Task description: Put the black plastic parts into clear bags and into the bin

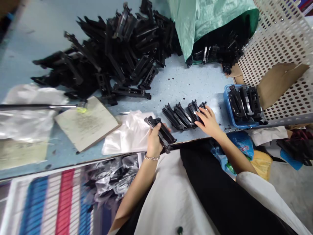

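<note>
My left hand (154,141) is closed around long, narrow black plastic parts (164,134), seemingly two side by side, held at the table's front edge. To the right, several similar parts lie slanted in a short row (182,116) on the light blue tabletop. Over the right end of that row rests my right hand (209,123), its fingers spread and touching the last parts. The exact kind of these parts cannot be made out. Under my left hand's side lies a stack of clear plastic bags (129,132).
A large heap of black parts (117,49) covers the back. A green sack (212,16) spills more at the back right. A blue basket (227,104) holding parts stands beside a perforated white crate (281,42). At left are a tan board (85,125) and a dark rod (36,106).
</note>
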{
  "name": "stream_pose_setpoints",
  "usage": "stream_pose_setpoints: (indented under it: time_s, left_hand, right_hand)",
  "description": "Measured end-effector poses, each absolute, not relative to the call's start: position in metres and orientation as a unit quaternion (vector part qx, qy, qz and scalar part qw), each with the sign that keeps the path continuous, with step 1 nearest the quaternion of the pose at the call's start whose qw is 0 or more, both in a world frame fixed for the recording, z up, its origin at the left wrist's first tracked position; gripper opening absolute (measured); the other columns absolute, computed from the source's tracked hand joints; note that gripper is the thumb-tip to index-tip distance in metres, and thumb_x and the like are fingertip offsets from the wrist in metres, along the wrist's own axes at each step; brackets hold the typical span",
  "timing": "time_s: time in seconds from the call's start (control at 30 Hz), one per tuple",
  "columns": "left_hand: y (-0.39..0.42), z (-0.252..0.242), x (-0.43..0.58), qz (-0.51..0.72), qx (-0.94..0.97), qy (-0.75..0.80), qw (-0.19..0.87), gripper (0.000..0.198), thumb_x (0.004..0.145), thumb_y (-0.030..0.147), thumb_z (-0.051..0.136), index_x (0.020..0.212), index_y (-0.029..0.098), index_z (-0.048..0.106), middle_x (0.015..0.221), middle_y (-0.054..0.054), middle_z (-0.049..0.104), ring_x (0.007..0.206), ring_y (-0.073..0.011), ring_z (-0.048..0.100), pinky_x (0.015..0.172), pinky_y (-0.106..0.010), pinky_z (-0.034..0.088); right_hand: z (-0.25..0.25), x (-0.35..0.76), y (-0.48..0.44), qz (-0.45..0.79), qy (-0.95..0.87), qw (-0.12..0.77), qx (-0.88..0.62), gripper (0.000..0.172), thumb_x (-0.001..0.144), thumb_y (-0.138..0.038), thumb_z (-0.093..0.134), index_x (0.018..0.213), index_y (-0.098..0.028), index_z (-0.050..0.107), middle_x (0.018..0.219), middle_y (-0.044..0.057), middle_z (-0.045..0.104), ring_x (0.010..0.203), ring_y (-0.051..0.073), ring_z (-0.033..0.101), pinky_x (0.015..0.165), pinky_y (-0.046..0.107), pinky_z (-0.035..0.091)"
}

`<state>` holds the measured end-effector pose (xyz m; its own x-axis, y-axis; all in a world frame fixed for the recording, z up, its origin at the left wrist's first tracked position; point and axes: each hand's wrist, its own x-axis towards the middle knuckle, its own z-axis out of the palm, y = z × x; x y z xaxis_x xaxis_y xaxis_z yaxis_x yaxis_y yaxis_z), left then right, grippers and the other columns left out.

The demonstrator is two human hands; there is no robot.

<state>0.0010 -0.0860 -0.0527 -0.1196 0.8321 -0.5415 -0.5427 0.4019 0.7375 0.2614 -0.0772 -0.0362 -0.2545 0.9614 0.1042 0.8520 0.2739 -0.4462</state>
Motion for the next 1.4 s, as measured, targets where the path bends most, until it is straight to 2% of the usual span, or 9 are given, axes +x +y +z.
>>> stream_pose_setpoints:
  time_s: [0.13,0.23,0.4,0.53,0.67,0.8,1.07,1.23,1.4]
  left_hand:
    - [-0.094,-0.039,-0.014,0.462,0.194,0.482,0.718,0.078,0.071,0.093,0.05,0.095,0.019,0.062,0.069,-0.003,0.067,0.055,-0.0189,0.067,0.041,-0.025,0.048]
    - [-0.102,-0.033,-0.019,0.414,0.242,0.46,0.748,0.088,0.069,0.098,0.04,0.101,0.019,0.063,0.069,-0.005,0.069,0.059,-0.0218,0.07,0.042,-0.027,0.049]
    - [-0.123,-0.034,-0.007,0.564,0.196,0.532,0.601,0.076,0.08,0.089,0.041,0.1,0.018,0.061,0.078,-0.006,0.07,0.074,-0.0207,0.071,0.061,-0.029,0.057]
    - [-0.125,-0.049,-0.011,0.585,0.27,0.53,0.552,0.068,0.091,0.08,0.032,0.108,0.02,0.059,0.099,-0.009,0.071,0.091,-0.0205,0.071,0.077,-0.034,0.058]
    - [-0.103,-0.069,-0.05,0.491,0.488,0.625,0.36,0.045,0.096,0.06,0.05,0.111,0.019,0.06,0.12,-0.016,0.064,0.105,-0.0249,0.065,0.089,-0.041,0.055]
    - [-0.08,-0.081,-0.084,0.296,0.616,0.706,0.186,0.015,0.088,0.03,0.069,0.089,0.018,0.06,0.104,-0.016,0.063,0.104,-0.0321,0.062,0.094,-0.05,0.05]
    - [-0.096,-0.088,-0.099,0.295,0.639,0.691,0.167,0.009,0.089,0.025,0.064,0.084,0.019,0.06,0.096,-0.012,0.063,0.1,-0.0298,0.061,0.094,-0.047,0.05]
    - [-0.089,-0.087,-0.124,0.358,0.571,0.658,0.336,0.013,0.086,0.023,0.061,0.076,0.02,0.067,0.09,-0.006,0.067,0.089,-0.0209,0.063,0.087,-0.036,0.052]
    - [-0.085,-0.085,-0.128,0.4,0.515,0.657,0.378,0.018,0.08,0.033,0.067,0.068,0.02,0.069,0.087,-0.005,0.065,0.08,-0.0182,0.062,0.079,-0.034,0.052]
  right_hand:
    - [-0.009,0.221,-0.094,0.242,-0.808,0.272,-0.464,0.042,0.102,-0.034,0.049,0.143,-0.027,0.052,0.144,0.012,0.055,0.139,0.028,0.049,0.117,0.051,0.044]
    - [0.007,0.194,-0.105,0.321,-0.814,0.248,-0.416,0.049,0.098,-0.041,0.058,0.144,-0.026,0.05,0.142,0.013,0.056,0.129,0.028,0.058,0.106,0.047,0.053]
    - [0.001,0.161,-0.127,0.416,-0.755,0.166,-0.478,0.06,0.088,-0.047,0.072,0.138,-0.021,0.053,0.122,0.014,0.068,0.099,0.028,0.07,0.086,0.046,0.057]
    - [-0.022,0.152,-0.135,0.492,-0.66,0.199,-0.531,0.045,0.085,-0.038,0.073,0.126,-0.021,0.061,0.109,0.009,0.072,0.09,0.025,0.07,0.083,0.042,0.054]
    - [-0.035,0.165,-0.128,0.61,-0.494,0.278,-0.553,0.039,0.082,-0.043,0.075,0.114,-0.023,0.066,0.082,0.001,0.072,0.076,0.02,0.069,0.071,0.034,0.051]
    - [-0.036,0.17,-0.121,0.698,-0.368,0.351,-0.505,0.043,0.074,-0.044,0.082,0.109,-0.024,0.067,0.077,-0.002,0.071,0.07,0.017,0.067,0.068,0.031,0.05]
    - [-0.037,0.14,-0.107,0.763,-0.277,0.379,-0.445,0.035,0.07,-0.043,0.086,0.093,-0.024,0.067,0.08,-0.003,0.069,0.067,0.015,0.066,0.065,0.03,0.053]
    - [-0.037,0.116,-0.081,0.786,-0.293,0.359,-0.409,0.038,0.071,-0.049,0.085,0.093,-0.023,0.068,0.088,0.0,0.074,0.079,0.019,0.074,0.068,0.03,0.057]
    - [-0.036,0.086,-0.054,0.806,-0.304,0.357,-0.362,0.038,0.074,-0.053,0.082,0.093,-0.024,0.068,0.09,0.001,0.077,0.093,0.024,0.076,0.08,0.037,0.061]
